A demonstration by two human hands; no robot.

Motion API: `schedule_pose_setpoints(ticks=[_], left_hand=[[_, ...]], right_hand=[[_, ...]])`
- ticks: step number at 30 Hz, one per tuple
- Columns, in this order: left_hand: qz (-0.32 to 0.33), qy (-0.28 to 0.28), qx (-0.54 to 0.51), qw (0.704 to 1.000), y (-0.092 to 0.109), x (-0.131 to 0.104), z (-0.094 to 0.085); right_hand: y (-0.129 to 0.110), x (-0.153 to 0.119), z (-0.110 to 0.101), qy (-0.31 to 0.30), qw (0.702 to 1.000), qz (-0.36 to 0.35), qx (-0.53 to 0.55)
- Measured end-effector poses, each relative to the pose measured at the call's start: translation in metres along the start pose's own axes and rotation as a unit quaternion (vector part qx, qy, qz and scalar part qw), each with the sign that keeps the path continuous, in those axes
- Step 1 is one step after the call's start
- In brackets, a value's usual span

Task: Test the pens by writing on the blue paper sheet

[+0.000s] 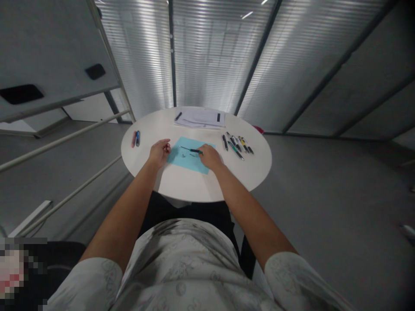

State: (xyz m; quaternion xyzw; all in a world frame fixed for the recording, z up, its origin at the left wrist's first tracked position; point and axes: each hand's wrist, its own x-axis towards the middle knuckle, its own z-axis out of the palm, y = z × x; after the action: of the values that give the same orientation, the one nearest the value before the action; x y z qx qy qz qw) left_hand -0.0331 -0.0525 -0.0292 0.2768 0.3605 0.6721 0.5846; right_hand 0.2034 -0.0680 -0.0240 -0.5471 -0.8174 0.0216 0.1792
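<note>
My right hand [210, 157] is closed around a slim black-and-green pen-like piece [196, 151], held over a light blue sheet [197, 166]. A thin rod sticks out of this piece toward the left. Whether it is a pen with its refill showing or a small tool, I cannot tell. At the sheet's left edge is my left hand [159, 152], fingers loosely bent and apart, with nothing visible in them. Small dark parts [183, 155] lie on the sheet between my hands, too small to name.
Several pens [236, 144] lie to the right on the round white table [181, 188]. Red and blue pens [138, 138] lie at its left. Behind the sheet is a stack of papers [199, 117] with a dark pen [178, 116] on it. A whiteboard frame [125, 97] stands at left.
</note>
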Motion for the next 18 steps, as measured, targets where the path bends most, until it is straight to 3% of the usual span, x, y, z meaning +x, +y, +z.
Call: schedule_pose_setpoints(ticks=[8,18], left_hand=[[0.01,-0.007,0.0,1.0,-0.002,0.0015,-0.0004],[0.006,0.001,0.004,1.0,-0.0017,0.0004,0.0004]], right_hand=[[0.0,0.0,0.0033,0.044,0.998,0.048,-0.009],[-0.0024,-0.0009,0.0051,0.037,0.995,0.07,-0.057]])
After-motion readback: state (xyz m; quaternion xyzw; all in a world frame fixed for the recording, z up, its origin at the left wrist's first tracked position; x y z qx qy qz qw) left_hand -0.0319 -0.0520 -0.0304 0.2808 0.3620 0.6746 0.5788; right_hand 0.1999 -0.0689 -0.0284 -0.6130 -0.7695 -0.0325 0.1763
